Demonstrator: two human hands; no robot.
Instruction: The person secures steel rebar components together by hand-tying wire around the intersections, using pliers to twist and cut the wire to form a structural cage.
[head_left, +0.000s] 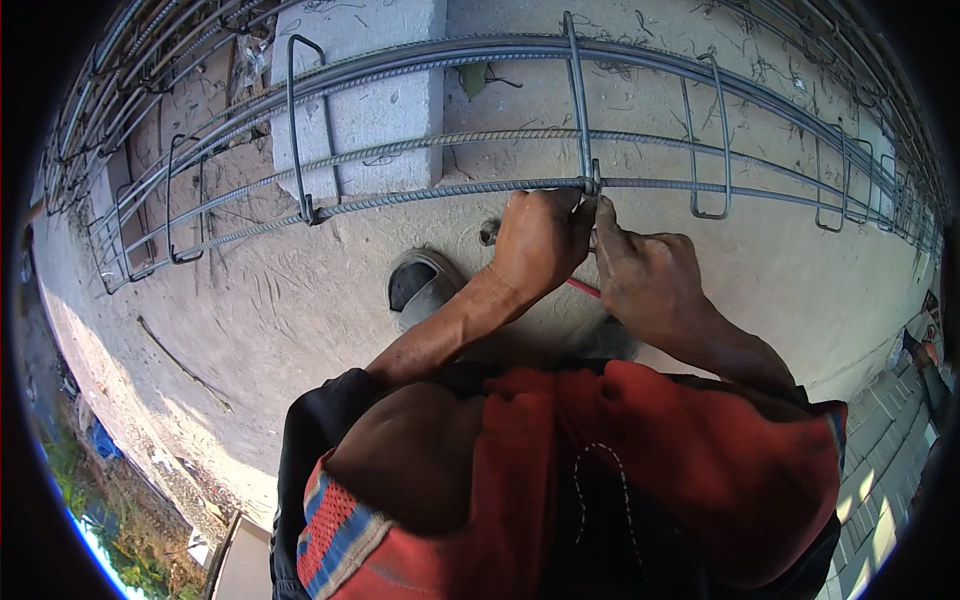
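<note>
Both hands meet at a corner where an upright wire stirrup (578, 95) crosses the nearest ribbed steel bar (440, 190) of a rebar cage. My left hand (543, 240) is closed, its thumb and fingertips pressed together at the crossing. A tool shows past that hand: a dark metal end (489, 232) on its left and a red handle (583, 288) on its right; the palm hides its middle. My right hand (650, 272) is closed too, index finger stretched up to the joint and touching it. What its fingertips pinch is too small to make out.
A white block (360, 110) lies under the cage at the back left. More stirrups (712, 140) hang along the bars, and stacked rebar (150, 70) fills the far left corner. My shoe (420, 285) stands on the concrete floor; a thin stick (185, 365) lies to the left.
</note>
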